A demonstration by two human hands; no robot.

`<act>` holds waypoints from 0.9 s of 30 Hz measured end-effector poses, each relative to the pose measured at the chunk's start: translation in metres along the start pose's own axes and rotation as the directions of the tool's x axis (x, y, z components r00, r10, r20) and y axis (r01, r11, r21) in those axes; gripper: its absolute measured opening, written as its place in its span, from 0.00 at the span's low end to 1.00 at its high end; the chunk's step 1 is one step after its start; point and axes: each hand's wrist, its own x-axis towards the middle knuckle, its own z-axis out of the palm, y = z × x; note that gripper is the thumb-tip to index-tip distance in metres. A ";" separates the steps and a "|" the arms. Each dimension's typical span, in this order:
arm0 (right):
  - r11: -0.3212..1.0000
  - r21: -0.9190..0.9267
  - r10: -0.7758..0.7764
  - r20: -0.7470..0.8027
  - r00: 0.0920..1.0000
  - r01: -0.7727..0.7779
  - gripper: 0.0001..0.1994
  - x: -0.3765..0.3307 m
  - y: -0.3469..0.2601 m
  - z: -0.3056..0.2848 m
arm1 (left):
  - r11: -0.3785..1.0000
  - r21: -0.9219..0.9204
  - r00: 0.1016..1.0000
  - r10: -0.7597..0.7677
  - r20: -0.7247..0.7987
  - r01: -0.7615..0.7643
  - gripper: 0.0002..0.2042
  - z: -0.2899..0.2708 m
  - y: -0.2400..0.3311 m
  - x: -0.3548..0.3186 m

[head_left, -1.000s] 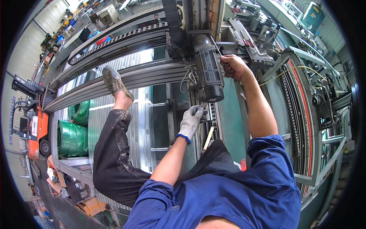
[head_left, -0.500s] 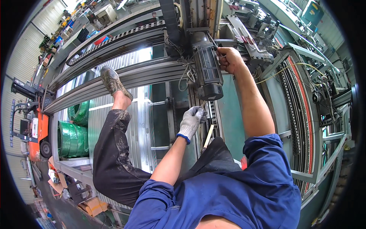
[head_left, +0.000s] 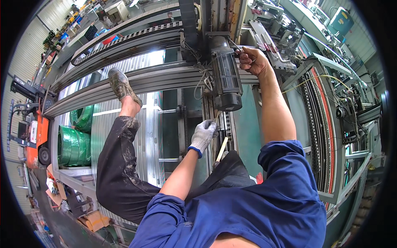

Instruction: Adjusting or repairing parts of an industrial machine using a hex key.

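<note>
The gloved left hand [head_left: 203, 134] rests closed on the machine frame [head_left: 173, 78] below the black motor [head_left: 226, 78], while the bare right hand [head_left: 252, 60] has its grip tight on a thin tool [head_left: 234, 44] beside the motor's top.

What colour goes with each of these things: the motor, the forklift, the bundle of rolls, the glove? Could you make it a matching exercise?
Things:
1. motor
2. forklift
3. bundle of rolls
4. glove on the left hand

Colours:
A. green
B. white
C. black
D. orange

Pairs: 1-C, 2-D, 3-A, 4-B
</note>
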 end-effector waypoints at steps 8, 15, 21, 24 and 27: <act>0.113 -0.986 -0.641 -0.164 0.749 -0.119 0.07 0.008 0.011 0.026 | 0.875 -0.470 0.976 -0.014 0.216 0.117 0.21 0.025 0.032 0.006; -0.151 -0.984 -0.798 0.065 0.599 -0.095 0.15 0.006 0.028 0.039 | 0.597 -0.792 0.924 0.218 0.313 0.128 0.34 0.052 0.091 0.000; 0.109 -0.992 -0.495 -0.110 0.862 -0.064 0.08 0.007 -0.008 0.030 | 0.637 -0.769 0.875 0.338 0.347 0.059 0.35 0.055 0.097 -0.007; -0.372 -0.897 -0.545 0.002 0.838 -0.240 0.09 0.012 -0.010 0.049 | 0.328 -0.870 0.790 0.384 0.478 0.368 0.35 0.045 0.093 -0.003; -0.542 -0.778 -0.549 0.041 0.835 -0.318 0.10 0.010 -0.011 0.065 | 0.309 -0.873 0.784 0.396 0.478 0.377 0.35 0.042 0.091 -0.001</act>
